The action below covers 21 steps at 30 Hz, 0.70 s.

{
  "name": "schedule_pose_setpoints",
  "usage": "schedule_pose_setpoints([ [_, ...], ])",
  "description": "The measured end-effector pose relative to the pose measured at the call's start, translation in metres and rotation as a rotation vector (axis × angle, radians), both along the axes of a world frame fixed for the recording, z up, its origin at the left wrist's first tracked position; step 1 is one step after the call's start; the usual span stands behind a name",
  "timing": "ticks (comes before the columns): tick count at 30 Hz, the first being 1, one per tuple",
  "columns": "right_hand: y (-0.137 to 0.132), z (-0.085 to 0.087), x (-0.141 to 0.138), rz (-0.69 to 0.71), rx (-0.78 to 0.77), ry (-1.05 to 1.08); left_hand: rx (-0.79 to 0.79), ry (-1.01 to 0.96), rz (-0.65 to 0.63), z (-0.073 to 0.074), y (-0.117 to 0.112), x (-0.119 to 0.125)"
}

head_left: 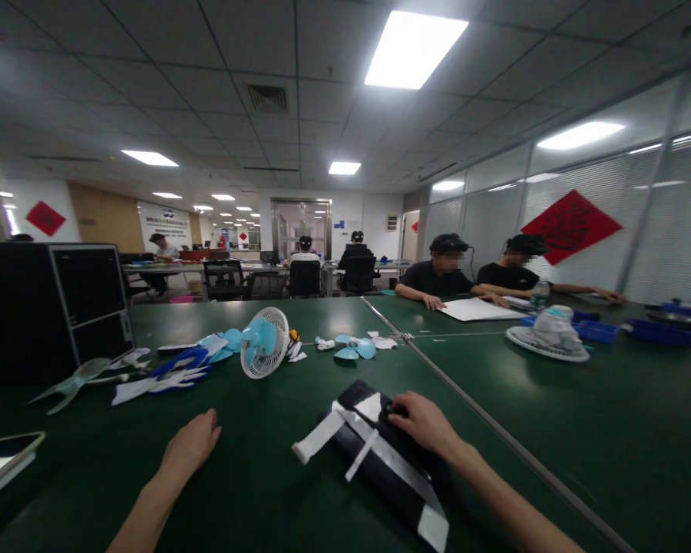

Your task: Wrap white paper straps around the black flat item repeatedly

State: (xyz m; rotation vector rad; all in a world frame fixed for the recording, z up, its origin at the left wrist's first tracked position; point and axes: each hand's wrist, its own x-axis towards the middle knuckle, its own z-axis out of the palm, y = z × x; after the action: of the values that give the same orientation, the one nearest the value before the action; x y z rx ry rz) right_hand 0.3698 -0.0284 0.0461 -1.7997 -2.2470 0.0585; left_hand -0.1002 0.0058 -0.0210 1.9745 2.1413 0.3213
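Note:
A black, flat, box-like package (388,468) lies at an angle on the green tabletop in front of me. Strips of white tape (321,434) cross it, and some ends stick out past its edges. At its upper right edge is my right hand (423,421), fingers curled closed on the black material; the fingertips are partly hidden. My left hand (191,443) rests on the table to the left, apart from the package, its fingers folded in with nothing visible in them.
Beyond my hands are a small fan (265,343), blue fan blades (354,348) and blue-white gloves (170,376). A black cabinet (51,307) stands left, near a phone (5,457). A metal seam (484,422) crosses the table; two people sit across at the right.

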Motion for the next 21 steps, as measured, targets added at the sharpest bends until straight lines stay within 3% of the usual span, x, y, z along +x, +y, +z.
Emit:
schedule_pose_setpoints([
  [6, -0.03, -0.015, 0.108, -0.34, 0.003, 0.047, -0.023, -0.02, 0.014, 0.004, -0.002, 0.002],
  [10, -0.057, -0.023, 0.151, -0.469, 0.01, 0.081, -0.039, -0.036, 0.019, 0.006, -0.002, 0.002],
  [14, -0.075, -0.027, 0.161, -0.523, -0.018, 0.092, -0.049, -0.026, 0.012, 0.003, 0.001, 0.0],
  [21, -0.093, -0.024, 0.143, -0.544, 0.069, 0.014, -0.05, -0.034, 0.002, -0.003, 0.005, -0.007],
])
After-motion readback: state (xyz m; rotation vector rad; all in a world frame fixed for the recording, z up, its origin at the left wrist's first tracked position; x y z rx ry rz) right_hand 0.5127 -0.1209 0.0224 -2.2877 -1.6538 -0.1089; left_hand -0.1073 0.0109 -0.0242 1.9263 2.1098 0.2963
